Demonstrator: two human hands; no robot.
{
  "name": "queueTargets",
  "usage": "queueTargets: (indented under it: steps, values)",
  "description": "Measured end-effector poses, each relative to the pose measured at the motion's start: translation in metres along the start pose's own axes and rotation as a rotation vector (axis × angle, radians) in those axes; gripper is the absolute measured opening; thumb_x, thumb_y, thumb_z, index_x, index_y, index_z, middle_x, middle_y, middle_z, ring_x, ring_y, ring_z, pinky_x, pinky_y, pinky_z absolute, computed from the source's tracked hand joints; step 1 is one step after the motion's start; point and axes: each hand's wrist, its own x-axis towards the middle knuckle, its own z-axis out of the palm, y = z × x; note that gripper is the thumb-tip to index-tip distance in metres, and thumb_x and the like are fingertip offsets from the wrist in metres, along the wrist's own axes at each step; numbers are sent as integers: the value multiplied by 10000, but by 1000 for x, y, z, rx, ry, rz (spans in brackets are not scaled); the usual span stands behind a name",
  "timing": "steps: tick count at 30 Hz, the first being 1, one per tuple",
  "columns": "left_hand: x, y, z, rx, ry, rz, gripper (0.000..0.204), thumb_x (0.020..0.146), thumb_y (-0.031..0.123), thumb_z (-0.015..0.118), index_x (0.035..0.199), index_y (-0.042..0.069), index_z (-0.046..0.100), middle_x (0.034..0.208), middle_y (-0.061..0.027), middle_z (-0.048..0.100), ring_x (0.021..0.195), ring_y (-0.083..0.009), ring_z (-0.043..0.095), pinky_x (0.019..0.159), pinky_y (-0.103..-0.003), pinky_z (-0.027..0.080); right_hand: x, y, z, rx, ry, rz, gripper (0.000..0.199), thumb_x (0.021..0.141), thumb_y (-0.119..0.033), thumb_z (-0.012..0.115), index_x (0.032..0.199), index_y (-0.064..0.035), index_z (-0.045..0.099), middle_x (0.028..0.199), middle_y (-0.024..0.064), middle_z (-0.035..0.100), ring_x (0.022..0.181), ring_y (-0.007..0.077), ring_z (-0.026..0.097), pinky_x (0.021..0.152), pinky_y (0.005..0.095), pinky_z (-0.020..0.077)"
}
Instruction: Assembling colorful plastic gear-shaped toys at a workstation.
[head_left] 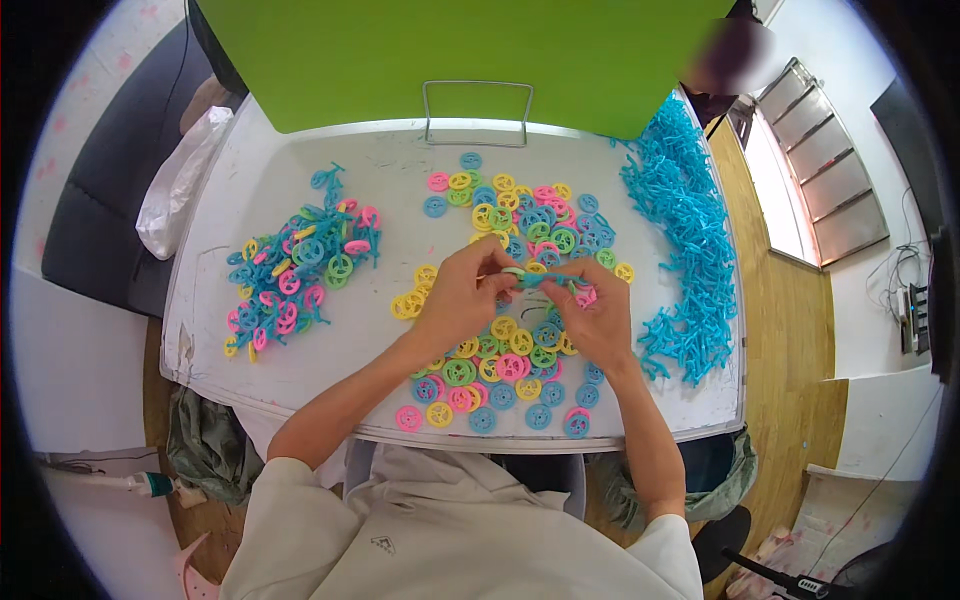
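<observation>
Over the middle of the white table (pixel 320 385), my two hands meet at one small plastic piece. My left hand (pixel 460 300) pinches a pale green wheel (pixel 513 270) between thumb and fingers. My right hand (pixel 597 312) grips a thin blue branched stem (pixel 545 279), its end against the wheel. Whether the stem sits inside the wheel's hub, I cannot tell. Loose spoked wheels (pixel 513 367) in pink, yellow, green and blue lie around and below my hands. To the right stretches a long heap of blue stems (pixel 688 230). Stems with wheels on them form a pile (pixel 300 265) at the left.
A green board (pixel 450 60) stands across the far edge, with a metal wire loop (pixel 478 83) in front of it. A white plastic bag (pixel 178 190) hangs by the table's left edge. Behind the board's right end, a person (pixel 712 105) is partly visible. Dark bags (pixel 205 440) sit below.
</observation>
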Motion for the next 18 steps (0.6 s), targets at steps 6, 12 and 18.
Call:
queueTargets:
  steps: [6,12,18]
  values:
    - [-10,12,14,138,122,128,208,921,-28,494,1072,-19,636,841,-72,665,713,-103,607,665,-241,504,-2,10,6,397,88,248,151,844,-107,698,922,14,656,843,48,682,767,109,641,686,249,484]
    - [-17,9,23,209,201,293,297,925,-27,490,1166,55,643,864,-71,683,692,-112,618,659,-255,513,-1,7,5,588,20,381,200,879,-137,669,974,37,643,868,84,680,770,132,654,693,250,502]
    - [-18,10,24,264,248,374,286,928,-25,487,1150,51,651,802,-77,655,682,-121,621,644,-257,512,-2,9,9,818,-27,572,210,890,-188,662,942,14,643,842,86,673,741,128,628,706,249,477]
